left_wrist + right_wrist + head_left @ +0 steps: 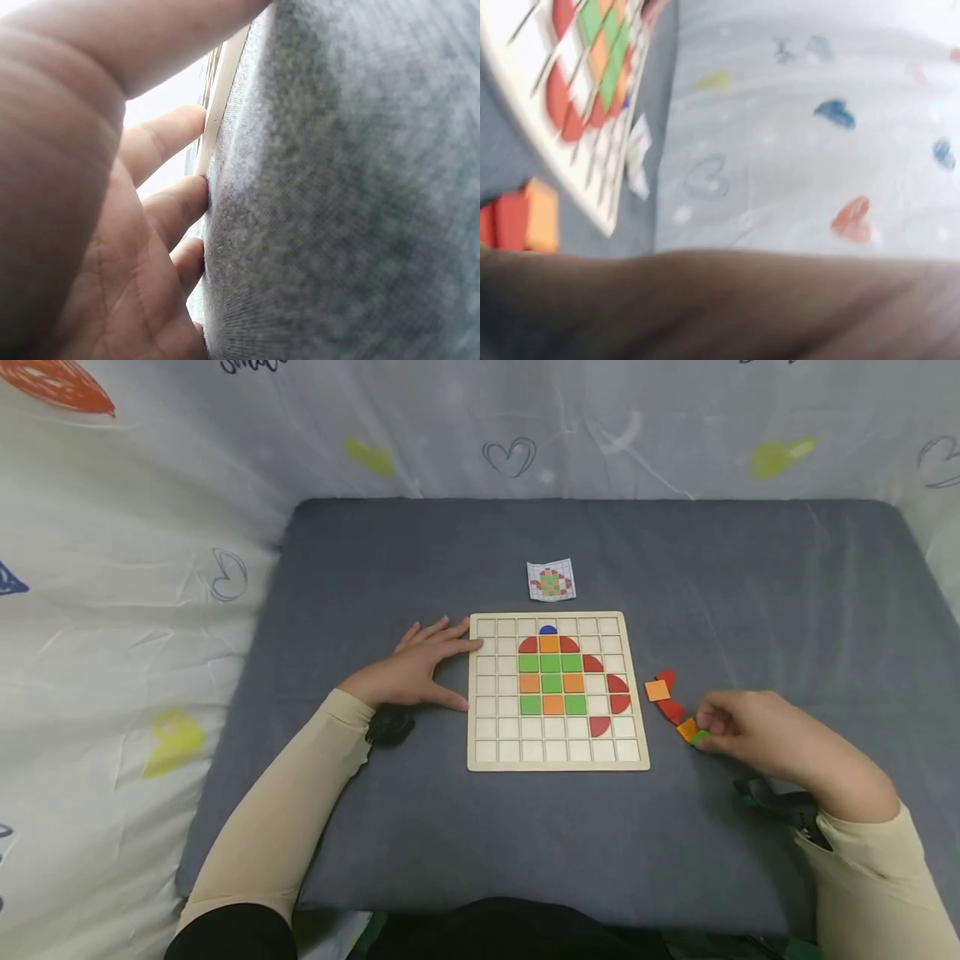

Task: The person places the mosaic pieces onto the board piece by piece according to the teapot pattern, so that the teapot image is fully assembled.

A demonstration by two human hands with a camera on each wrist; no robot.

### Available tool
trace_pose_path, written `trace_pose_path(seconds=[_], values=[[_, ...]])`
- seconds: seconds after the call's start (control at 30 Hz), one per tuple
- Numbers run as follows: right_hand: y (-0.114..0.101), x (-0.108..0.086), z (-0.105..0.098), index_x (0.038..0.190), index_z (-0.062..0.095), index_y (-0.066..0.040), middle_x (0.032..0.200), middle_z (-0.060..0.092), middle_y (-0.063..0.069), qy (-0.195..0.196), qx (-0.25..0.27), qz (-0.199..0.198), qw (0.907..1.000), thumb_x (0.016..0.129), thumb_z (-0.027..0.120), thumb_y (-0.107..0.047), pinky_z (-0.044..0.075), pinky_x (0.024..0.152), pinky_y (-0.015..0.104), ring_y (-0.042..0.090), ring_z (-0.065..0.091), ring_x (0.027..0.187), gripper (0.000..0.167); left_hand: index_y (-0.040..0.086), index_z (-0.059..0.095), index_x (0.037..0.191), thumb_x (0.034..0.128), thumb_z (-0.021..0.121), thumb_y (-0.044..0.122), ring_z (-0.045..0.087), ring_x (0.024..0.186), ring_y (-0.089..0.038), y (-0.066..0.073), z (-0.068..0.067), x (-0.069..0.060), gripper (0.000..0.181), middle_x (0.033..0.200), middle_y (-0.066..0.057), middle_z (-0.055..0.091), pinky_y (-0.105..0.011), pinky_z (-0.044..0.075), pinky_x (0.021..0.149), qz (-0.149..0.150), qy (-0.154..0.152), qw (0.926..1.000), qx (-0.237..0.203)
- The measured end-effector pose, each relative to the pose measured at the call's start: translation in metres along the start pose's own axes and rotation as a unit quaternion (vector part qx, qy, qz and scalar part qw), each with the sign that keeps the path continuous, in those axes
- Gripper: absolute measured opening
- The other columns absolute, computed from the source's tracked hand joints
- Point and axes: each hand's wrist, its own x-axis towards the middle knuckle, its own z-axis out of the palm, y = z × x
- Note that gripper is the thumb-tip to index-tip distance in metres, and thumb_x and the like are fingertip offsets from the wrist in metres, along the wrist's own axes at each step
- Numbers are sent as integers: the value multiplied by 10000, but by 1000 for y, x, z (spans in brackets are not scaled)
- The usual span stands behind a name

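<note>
A wooden grid board [558, 766] lies on the table, with green, orange and red pieces and one blue piece set in its squares. My left hand [411, 670] rests at the board's left edge, fingers spread, thumb and fingertips touching the rim. In the left wrist view, straight fingers [176, 139] meet the board's side. Right of the board, my right hand [765, 735] pinches a green piece [699, 737] between thumb and fingers; its shape is mostly hidden. Beside it lie an orange square [657, 691], red pieces [671, 712] and another orange piece [686, 729].
A small pattern card [551, 581] with a coloured grid picture lies behind the board. Grey cloth [375, 568] covers the table. A white curtain [450, 435] with drawn hearts hangs along the back and left side.
</note>
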Motion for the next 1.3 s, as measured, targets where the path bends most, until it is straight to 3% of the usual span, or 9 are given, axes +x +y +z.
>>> trace_pose_path(seconds=[0.2,0.4,0.57,0.73,1.0,1.3], values=[[-32,13,-3,858,660,-174,739,584,-104,143,-60,-413,9990,838,890,-124,470,633,266,78,534,688,236,284,358,1659,802,900,521,-57,1639,-237,0,0,0,1041,1772,-2,93,-532,-128,1280,-25,-20,10000,-16],[-59,35,-1,814,628,-163,680,516,-82,28,-130,-847,9963,828,890,-94,427,608,271,83,480,636,271,282,351,1661,799,904,514,-61,1638,-236,1,-1,0,1050,1773,-2,90,-530,-130,1280,-12,-28,10000,-54],[-81,54,5,798,615,-170,672,468,-62,-85,-246,-1222,9922,867,820,-47,382,607,283,95,429,630,249,287,361,1657,791,913,504,-61,1638,-229,0,-1,-1,1050,1771,4,97,-521,-126,1282,-27,2,10000,-83],[-99,70,13,813,634,-167,733,506,-51,-208,-260,-1608,9864,872,746,15,411,631,289,106,452,660,222,291,367,1654,784,914,513,-59,1639,-232,-1,-1,0,1052,1771,0,103,-524,-125,1281,-4,20,10000,-97],[-114,88,26,877,710,-152,823,617,-64,-273,-227,-1791,9832,907,765,-51,494,719,305,110,534,732,118,304,367,1653,789,908,517,-52,1639,-230,-1,-1,1,1041,1770,1,107,-518,-127,1281,30,18,10000,-86],[-118,94,36,919,745,-140,886,661,-52,-296,-146,-1811,9829,930,753,-55,531,722,314,124,579,784,86,291,375,1651,796,911,498,-44,1640,-242,-1,-1,0,1030,1769,-11,115,-527,-118,1282,50,12,9999,-106]])
